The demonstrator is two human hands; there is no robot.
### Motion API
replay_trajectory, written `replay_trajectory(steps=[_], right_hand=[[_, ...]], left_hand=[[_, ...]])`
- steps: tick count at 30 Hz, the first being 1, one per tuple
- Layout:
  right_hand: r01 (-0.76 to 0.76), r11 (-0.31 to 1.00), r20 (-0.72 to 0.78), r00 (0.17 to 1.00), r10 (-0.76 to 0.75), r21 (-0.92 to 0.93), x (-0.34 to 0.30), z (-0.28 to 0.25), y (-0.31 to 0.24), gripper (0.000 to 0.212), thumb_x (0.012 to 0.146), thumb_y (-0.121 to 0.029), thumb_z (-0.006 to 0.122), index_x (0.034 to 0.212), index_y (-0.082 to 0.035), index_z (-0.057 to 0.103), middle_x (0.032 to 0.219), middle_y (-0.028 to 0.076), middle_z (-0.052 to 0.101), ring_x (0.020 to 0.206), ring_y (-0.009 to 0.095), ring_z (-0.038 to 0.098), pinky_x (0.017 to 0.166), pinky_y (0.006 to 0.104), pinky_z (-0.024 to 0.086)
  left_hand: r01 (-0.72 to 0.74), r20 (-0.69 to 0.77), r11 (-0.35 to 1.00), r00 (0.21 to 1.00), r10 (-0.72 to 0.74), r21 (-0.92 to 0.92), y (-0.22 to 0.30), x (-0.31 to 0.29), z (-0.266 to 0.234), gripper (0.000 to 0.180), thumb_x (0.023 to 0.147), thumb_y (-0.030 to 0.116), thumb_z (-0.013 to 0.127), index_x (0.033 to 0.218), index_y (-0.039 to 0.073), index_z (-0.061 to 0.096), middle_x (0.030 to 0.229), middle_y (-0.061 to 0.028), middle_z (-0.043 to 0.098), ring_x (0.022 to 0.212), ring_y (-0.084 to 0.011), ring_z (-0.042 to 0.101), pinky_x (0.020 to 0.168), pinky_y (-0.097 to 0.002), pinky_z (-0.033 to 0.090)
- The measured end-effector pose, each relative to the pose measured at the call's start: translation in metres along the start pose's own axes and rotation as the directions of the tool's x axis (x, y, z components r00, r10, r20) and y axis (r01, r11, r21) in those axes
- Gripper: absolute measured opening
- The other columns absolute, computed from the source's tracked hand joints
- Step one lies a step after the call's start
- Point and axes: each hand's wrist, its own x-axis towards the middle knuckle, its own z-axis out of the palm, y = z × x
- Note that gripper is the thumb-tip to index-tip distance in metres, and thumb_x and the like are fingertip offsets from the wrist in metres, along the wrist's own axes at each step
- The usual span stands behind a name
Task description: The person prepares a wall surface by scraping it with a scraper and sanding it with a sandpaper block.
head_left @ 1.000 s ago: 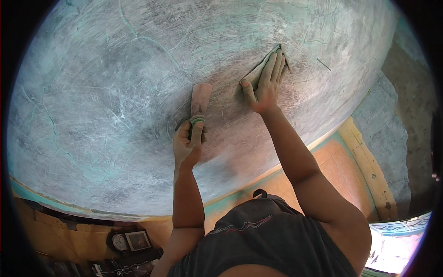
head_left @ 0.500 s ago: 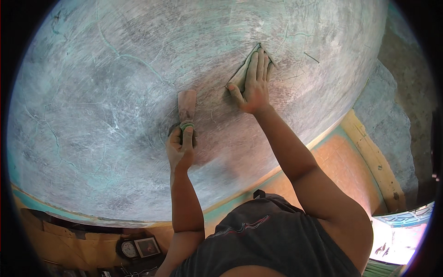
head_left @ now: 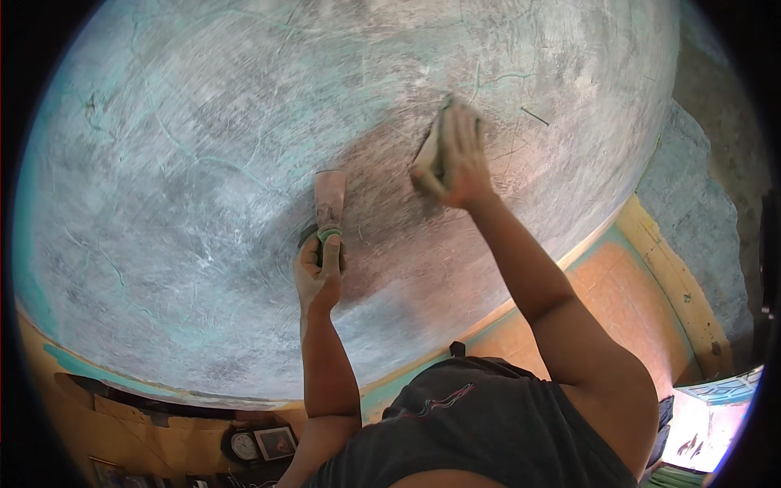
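A scraper with a flat wide blade point(head_left: 329, 193) and a green band at its handle is gripped in my left hand point(head_left: 319, 272). Its blade points up, in front of the wall; I cannot tell whether it touches. Higher and to the right, my right hand point(head_left: 462, 159) presses a folded sheet of sandpaper point(head_left: 429, 157) against the scuffed, patchy grey and teal wall point(head_left: 220, 203). The fingers lie over the sheet and the thumb is at its lower left edge. The hand is slightly smeared by motion.
A nail point(head_left: 534, 116) sticks out of the wall right of my right hand. Thin cracks run across the surface. Below are an orange section point(head_left: 606, 285), a yellow edge strip point(head_left: 671, 276), a round clock point(head_left: 243, 445) and a framed picture point(head_left: 276, 443).
The view has shifted a little, so the nail appears lower and further left. My right hand has moved to the right across the wall with the sandpaper. My left hand keeps its grip on the scraper.
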Motion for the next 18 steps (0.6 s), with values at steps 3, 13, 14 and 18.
replay_trajectory(steps=[3,13,14,18], right_hand=[[-0.226,0.960,-0.265,0.927,0.264,0.168,0.015,-0.010,0.037,0.096,0.091,-0.053,0.052,0.150,0.012,0.012,0.156,0.036,0.012,0.145,0.052,0.011,0.116,0.0608,0.009],[-0.360,0.910,-0.158,0.905,0.394,0.207,0.015,-0.016,0.016,0.100,0.092,-0.066,0.039,0.151,0.010,0.010,0.157,0.032,0.013,0.148,0.046,0.008,0.119,0.0574,0.003],[-0.214,0.977,-0.013,0.977,0.214,0.012,0.010,-0.017,0.016,0.099,0.093,-0.064,0.039,0.151,0.010,0.006,0.157,0.033,0.009,0.148,0.046,0.005,0.119,0.0562,0.003],[-0.254,0.966,-0.097,0.961,0.257,0.048,0.029,-0.020,0.035,0.089,0.096,-0.058,0.036,0.152,0.006,0.009,0.159,0.027,0.010,0.149,0.040,0.005,0.119,0.0578,0.004]], left_hand=[[-0.018,0.014,1.000,1.000,0.018,0.006,0.004,0.002,0.009,0.023,0.096,0.028,0.065,0.091,0.005,0.064,0.073,0.0034,0.057,0.060,-0.0059,0.047,0.054,-0.0226,0.038],[0.001,0.032,1.000,0.999,-0.002,0.020,0.000,0.007,0.031,0.026,0.096,0.030,0.065,0.090,0.005,0.064,0.071,0.0020,0.058,0.058,-0.0067,0.048,0.053,-0.0239,0.038],[0.005,0.030,1.000,1.000,-0.006,0.023,0.000,0.006,0.035,0.026,0.096,0.030,0.065,0.090,0.005,0.064,0.071,0.0020,0.058,0.058,-0.0067,0.048,0.053,-0.0239,0.038],[0.006,0.049,0.999,0.999,-0.009,0.046,0.003,0.005,0.044,0.025,0.096,0.029,0.064,0.089,0.005,0.064,0.071,0.0014,0.058,0.058,-0.0066,0.048,0.053,-0.0239,0.038]])
